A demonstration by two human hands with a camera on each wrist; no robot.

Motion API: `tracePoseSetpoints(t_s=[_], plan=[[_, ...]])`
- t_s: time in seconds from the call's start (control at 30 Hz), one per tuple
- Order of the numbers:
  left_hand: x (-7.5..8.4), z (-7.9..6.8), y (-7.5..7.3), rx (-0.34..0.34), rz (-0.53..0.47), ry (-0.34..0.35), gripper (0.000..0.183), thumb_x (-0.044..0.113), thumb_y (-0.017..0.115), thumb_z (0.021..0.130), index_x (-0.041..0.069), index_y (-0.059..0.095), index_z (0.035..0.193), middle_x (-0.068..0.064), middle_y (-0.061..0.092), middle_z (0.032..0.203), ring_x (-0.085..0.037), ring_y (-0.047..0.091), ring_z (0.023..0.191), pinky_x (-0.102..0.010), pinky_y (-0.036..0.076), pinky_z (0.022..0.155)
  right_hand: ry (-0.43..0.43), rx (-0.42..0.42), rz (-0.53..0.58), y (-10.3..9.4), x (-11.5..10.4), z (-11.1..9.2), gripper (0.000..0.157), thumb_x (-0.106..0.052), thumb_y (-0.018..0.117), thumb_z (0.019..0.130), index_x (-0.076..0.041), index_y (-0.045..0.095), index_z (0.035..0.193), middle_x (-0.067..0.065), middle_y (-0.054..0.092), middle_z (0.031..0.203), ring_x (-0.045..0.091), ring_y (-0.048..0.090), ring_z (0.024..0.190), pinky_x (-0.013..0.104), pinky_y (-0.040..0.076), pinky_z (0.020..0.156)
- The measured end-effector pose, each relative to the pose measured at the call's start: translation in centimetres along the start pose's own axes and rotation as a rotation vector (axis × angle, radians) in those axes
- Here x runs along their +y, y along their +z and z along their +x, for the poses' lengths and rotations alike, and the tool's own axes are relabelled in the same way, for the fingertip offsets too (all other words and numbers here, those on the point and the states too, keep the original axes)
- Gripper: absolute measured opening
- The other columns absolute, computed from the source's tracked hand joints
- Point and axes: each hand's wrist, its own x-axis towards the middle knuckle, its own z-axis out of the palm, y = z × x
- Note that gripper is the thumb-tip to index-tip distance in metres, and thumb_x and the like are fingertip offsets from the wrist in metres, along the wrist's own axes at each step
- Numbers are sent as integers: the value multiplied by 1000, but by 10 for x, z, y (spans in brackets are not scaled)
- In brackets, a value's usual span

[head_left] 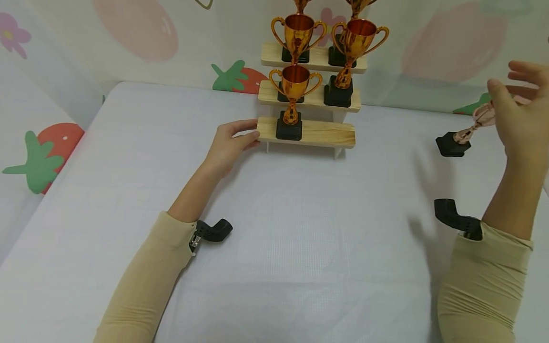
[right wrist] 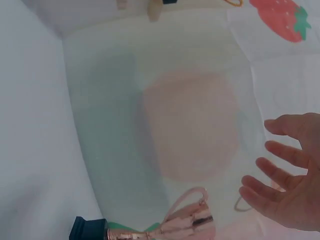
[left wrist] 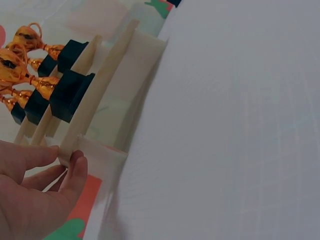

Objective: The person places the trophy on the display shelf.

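Note:
My left hand [head_left: 229,145] pinches the left end of the lowest board of a tiered wooden display stand [head_left: 330,133]. In the left wrist view, its thumb is on top of the board and the fingers underneath. A gold trophy cup [head_left: 295,85] with a black base stands on that board, left of its middle. Over at the right, my right hand [head_left: 525,107] is raised with its fingers spread and holds nothing. A rose-gold trophy cup [head_left: 483,116] stands beside it on a black base, partly hidden by the hand; the right wrist view shows space between them.
More gold trophies, among them a right-hand one [head_left: 358,40], fill the upper tiers of the stand. Behind it hangs a pale curtain [head_left: 206,38] printed with strawberries and flowers. A white cloth [head_left: 300,238] covers the table.

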Motion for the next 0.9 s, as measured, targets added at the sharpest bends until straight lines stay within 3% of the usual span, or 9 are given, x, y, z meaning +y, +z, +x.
tracePoseSetpoints(t_s=[0.3,0.57,0.9], plan=[[0,0,0,-4,-2,1,43,0,56,108,-9,51,150,-22,50,155,-17,65,108,-35,56,111,119,58,-52,-8,3,5,44,-42,57,108,-43,52,152,-21,46,157,-7,41,141,17,34,122],[1,-1,0,-2,-2,0,43,0,56,108,-10,51,150,-22,50,155,-17,65,109,-36,55,112,107,45,-86,-11,18,12,45,-42,57,107,-44,52,152,-22,45,158,-3,38,145,17,26,125],[2,-1,1,-2,7,-10,44,0,56,108,-9,51,150,-22,50,155,-17,65,109,-35,55,112,138,-3,-90,-13,37,21,48,-42,61,105,-44,53,152,-22,44,159,-6,36,142,18,26,122]])
